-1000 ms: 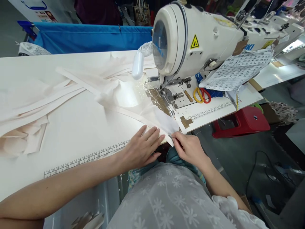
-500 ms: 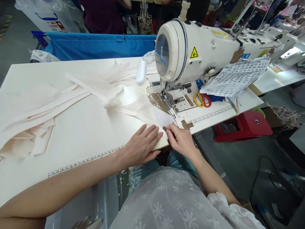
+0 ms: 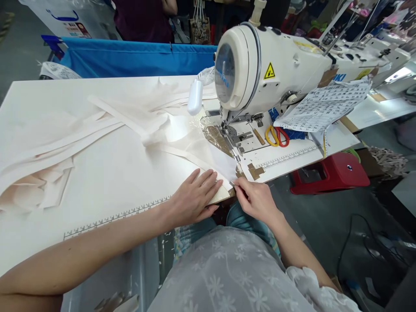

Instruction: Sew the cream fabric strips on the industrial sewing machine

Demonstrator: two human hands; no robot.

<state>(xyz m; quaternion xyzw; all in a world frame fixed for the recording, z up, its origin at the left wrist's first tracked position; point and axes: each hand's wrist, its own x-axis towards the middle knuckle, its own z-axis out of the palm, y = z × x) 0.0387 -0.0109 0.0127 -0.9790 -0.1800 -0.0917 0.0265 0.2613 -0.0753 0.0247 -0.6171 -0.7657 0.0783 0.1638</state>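
Pale cream fabric [image 3: 191, 149] lies across the white table, its narrow end at the table's front edge. My left hand [image 3: 196, 197] rests flat on that end, fingers spread. Just to its right, my right hand [image 3: 251, 197] is closed in a pinch around a small dark tool [image 3: 232, 183], only partly visible, at the fabric's corner. The white sewing machine [image 3: 273, 65] stands beyond my hands, its needle area [image 3: 225, 125] behind the fabric's right side.
Yellow and red scissors [image 3: 276, 136] lie right of the needle area. A printed sheet [image 3: 325, 104] hangs at the machine. More cream fabric [image 3: 65, 141] spreads over the table's left. A red stool [image 3: 334, 173] stands at right, a blue cloth bin [image 3: 130, 58] behind the table.
My right hand has moved slightly right and down with the small dark tool, away from my left hand. My left hand stays flat in the same spot. The view has shifted slightly.
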